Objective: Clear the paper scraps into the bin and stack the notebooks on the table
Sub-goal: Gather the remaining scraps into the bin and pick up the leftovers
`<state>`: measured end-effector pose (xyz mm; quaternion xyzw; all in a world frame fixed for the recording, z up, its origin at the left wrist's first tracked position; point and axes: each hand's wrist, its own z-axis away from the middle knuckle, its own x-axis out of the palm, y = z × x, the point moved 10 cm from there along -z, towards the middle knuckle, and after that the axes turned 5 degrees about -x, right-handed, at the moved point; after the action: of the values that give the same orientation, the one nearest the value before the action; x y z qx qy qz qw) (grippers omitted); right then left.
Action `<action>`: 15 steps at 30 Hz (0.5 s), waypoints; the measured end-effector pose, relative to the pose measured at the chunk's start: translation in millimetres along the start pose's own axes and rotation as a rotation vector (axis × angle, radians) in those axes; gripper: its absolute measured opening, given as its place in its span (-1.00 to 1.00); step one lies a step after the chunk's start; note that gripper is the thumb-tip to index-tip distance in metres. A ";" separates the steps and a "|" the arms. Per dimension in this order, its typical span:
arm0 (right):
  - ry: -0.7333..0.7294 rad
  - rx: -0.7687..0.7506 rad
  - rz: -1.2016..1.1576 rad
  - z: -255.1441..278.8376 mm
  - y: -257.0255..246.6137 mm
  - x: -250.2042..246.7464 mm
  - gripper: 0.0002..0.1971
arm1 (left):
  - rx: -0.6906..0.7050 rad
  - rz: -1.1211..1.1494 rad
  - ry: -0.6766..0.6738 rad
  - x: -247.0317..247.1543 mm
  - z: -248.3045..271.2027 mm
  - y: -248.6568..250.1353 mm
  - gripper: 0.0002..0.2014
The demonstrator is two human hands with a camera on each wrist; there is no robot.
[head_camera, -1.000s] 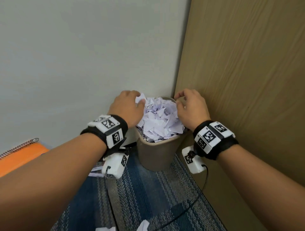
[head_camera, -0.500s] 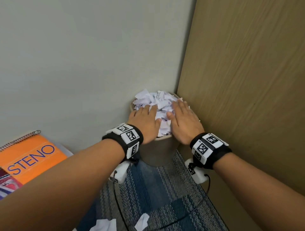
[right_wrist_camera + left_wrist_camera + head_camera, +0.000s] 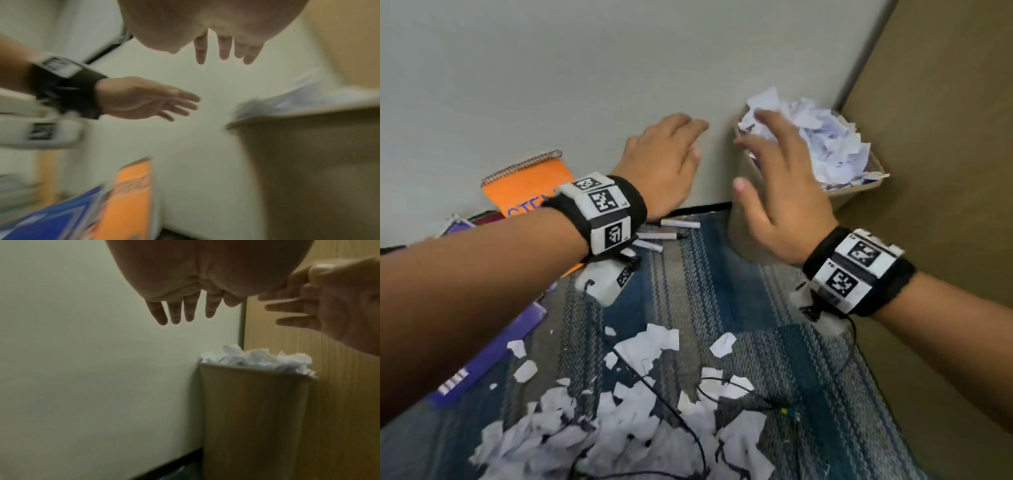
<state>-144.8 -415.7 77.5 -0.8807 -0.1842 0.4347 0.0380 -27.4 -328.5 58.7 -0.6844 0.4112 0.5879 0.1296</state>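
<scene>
A tan bin [image 3: 859, 190] [image 3: 255, 418] [image 3: 308, 162] heaped with white paper scraps [image 3: 822, 137] [image 3: 257, 360] stands in the corner. My left hand [image 3: 664, 164] [image 3: 180, 311] [image 3: 148, 102] hovers left of it, fingers straight and empty. Beside the bin's near left rim my right hand [image 3: 774, 171] [image 3: 226, 52] [image 3: 308, 308] is spread, holding nothing. More torn paper scraps [image 3: 626, 421] litter the carpet in front. An orange spiral notebook [image 3: 527, 185] [image 3: 129, 194] leans on the wall at left, with a purple notebook [image 3: 489, 353] on the floor below my left arm.
A grey wall is behind, a wooden panel [image 3: 945, 171] on the right. Several markers [image 3: 671, 229] lie on the striped blue carpet [image 3: 722, 291] near the wall's base. Black cables [image 3: 688, 394] run across the scraps on the floor.
Both hands lifted off the heap in the bin and pulled back and left, fingers now spread. The view swung down, showing the scraps on the carpet.
</scene>
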 end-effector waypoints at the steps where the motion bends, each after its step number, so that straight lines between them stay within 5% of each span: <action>1: -0.124 -0.097 -0.049 12.5 -30.9 30.9 -0.57 | -0.010 -0.017 -0.024 7.7 24.5 -22.9 -0.50; 4: -0.589 -0.224 -0.106 83.4 -82.0 130.6 -0.51 | -0.148 -0.109 -0.278 64.1 113.5 -108.8 -0.56; 8: -1.111 0.218 0.021 193.7 -25.7 221.8 -0.25 | -0.377 -0.253 -0.684 131.4 241.2 -202.8 -0.62; 11: -1.257 0.476 0.097 249.0 -13.1 239.9 -0.11 | -0.465 -0.301 -0.750 144.5 312.0 -244.3 -0.45; 15: -1.236 0.471 0.028 261.6 -66.2 253.2 -0.08 | -0.533 -0.282 -0.777 159.9 368.0 -250.9 -0.27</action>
<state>-227.8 -288.0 -259.8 -0.4395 -0.0605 0.8893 0.1111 -109.7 6.7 -265.0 -0.4728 0.0710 0.8612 0.1724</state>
